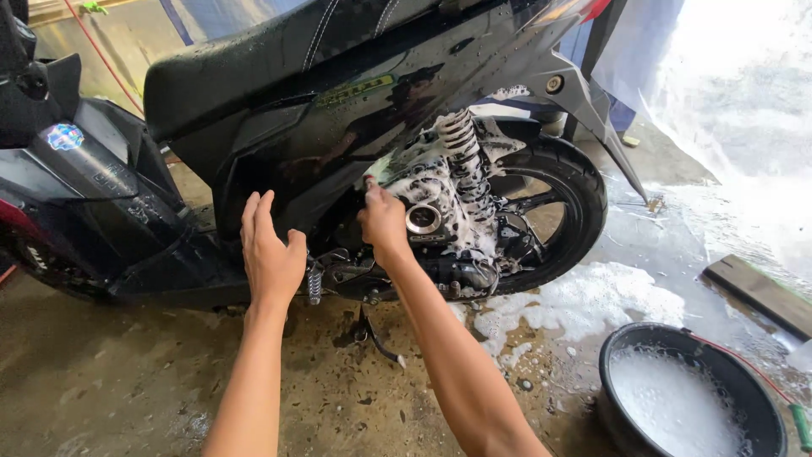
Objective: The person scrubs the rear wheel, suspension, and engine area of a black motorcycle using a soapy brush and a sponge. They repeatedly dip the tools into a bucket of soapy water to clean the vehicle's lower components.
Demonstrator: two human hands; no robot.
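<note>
A black scooter point(279, 110) stands side-on before me, its body panels wet. My right hand point(382, 222) is closed around a pale green sponge point(378, 170) and presses it against the soapy engine casing point(440, 211), beside the coiled rear shock spring point(461, 156). My left hand point(269, 250) is held flat, fingers pointing up, resting against the lower side panel with nothing in it. Foam covers the engine area and the inside of the rear wheel point(554, 211).
A black basin point(630, 398) full of suds sits on the wet concrete at the lower right. Foam is spilled on the floor under the wheel. A wooden board point(761, 292) lies at the right. The side stand point(376, 338) hangs below the engine.
</note>
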